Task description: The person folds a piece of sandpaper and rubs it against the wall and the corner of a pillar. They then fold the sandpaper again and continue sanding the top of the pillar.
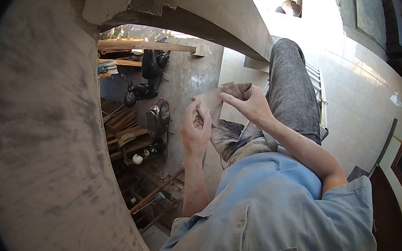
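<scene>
My right hand (250, 105) pinches a worn, brownish folded sheet (236, 88) that looks like sandpaper. One strip of it hangs down below the thumb. My left hand (196, 127) is just to the left, dusty, with its fingers curled. A small reddish-brown piece (194, 99) sticks out at its fingertips; what else the palm holds is hard to make out. The two hands are apart, in front of my bent leg in dusty grey trousers (293, 86).
Close on the left rises a smeared plaster surface (54, 125); a curved beam (223, 10) crosses above. Far below stand motorbikes (158, 116), stacked timber (125, 122) and a wooden plank (145, 46). A metal ladder (320, 89) shows beside my leg, over the tiled floor (355, 107).
</scene>
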{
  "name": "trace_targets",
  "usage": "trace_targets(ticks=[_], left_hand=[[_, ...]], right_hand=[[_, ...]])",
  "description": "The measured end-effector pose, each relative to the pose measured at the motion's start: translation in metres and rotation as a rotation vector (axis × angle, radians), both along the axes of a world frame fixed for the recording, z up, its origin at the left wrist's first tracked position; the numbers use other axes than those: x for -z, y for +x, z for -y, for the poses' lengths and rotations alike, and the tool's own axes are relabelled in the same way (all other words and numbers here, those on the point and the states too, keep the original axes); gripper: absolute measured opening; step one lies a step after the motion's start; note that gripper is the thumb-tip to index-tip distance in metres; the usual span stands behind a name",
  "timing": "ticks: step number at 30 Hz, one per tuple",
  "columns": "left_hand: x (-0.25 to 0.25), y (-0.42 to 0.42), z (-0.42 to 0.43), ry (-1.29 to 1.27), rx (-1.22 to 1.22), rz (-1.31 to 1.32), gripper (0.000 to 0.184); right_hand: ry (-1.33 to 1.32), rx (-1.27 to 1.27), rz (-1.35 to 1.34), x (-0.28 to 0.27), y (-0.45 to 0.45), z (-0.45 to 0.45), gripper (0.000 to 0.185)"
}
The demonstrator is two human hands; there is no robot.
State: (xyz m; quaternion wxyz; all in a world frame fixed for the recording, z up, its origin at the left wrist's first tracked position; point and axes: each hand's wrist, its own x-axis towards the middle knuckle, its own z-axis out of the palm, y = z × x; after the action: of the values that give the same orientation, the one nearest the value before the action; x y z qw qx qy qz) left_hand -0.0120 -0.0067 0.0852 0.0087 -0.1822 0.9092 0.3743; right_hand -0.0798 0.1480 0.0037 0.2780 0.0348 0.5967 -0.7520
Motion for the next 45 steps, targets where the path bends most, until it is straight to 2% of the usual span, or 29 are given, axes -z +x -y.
trace_targets(ticks=[3, 4, 7, 9, 13, 15, 18, 25, 31, 33, 34, 37, 40, 43, 45], left_hand=[[0.007, 0.001, -0.007, -0.082, -0.034, 0.032, 0.039], [0.007, 0.001, -0.009, -0.089, -0.045, 0.042, 0.039], [0.009, 0.0, -0.013, -0.074, -0.069, 0.042, 0.04], [0.014, 0.002, -0.011, -0.017, -0.079, 0.004, 0.041], [0.014, 0.003, 0.008, 0.301, -0.113, 0.009, 0.043], [0.01, 0.002, 0.013, 0.451, -0.099, 0.01, 0.043], [0.001, 0.002, 0.018, 0.539, -0.078, 0.091, 0.041], [0.006, 0.003, 0.023, 0.53, -0.001, 0.03, 0.039], [0.005, 0.005, 0.021, 0.525, 0.023, 0.002, 0.039], [0.009, 0.006, 0.018, 0.52, 0.029, -0.012, 0.038], [0.012, 0.006, 0.017, 0.434, 0.043, -0.008, 0.039], [0.02, 0.003, 0.003, 0.181, 0.068, 0.0, 0.04], [0.027, -0.003, -0.02, -0.035, 0.095, -0.068, 0.042], [0.025, -0.003, -0.017, 0.208, -0.101, 0.04, 0.042], [0.036, -0.002, -0.004, 0.361, -0.145, -0.019, 0.041]], right_hand=[[-0.152, 0.109, -0.044, -0.01, 0.013, 0.012, 0.044], [-0.13, 0.116, -0.063, -0.012, 0.016, 0.014, 0.049], [0.013, 0.054, -0.117, -0.004, 0.021, 0.018, 0.044], [-0.075, -0.006, -0.012, 0.005, 0.023, 0.021, 0.039], [-0.071, -0.148, -0.006, -0.008, 0.009, 0.002, 0.032], [-0.066, -0.137, -0.028, -0.003, 0.005, 0.001, 0.028], [-0.111, -0.076, 0.01, -0.008, 0.003, -0.003, 0.022], [-0.09, -0.058, 0.027, -0.009, -0.001, -0.007, 0.018], [-0.051, -0.021, -0.06, -0.009, -0.003, -0.008, 0.02], [0.058, -0.065, -0.111, 0.003, -0.001, -0.006, 0.019], [0.113, -0.087, -0.135, 0.009, 0.0, -0.004, 0.019], [0.058, 0.195, -0.336, 0.013, 0.013, 0.012, 0.021], [0.324, 0.064, -0.488, 0.013, 0.013, 0.01, 0.026], [0.283, 0.048, -0.474, 0.022, 0.006, 0.01, 0.031], [0.093, 0.075, -0.402, 0.022, 0.003, 0.009, 0.03]])
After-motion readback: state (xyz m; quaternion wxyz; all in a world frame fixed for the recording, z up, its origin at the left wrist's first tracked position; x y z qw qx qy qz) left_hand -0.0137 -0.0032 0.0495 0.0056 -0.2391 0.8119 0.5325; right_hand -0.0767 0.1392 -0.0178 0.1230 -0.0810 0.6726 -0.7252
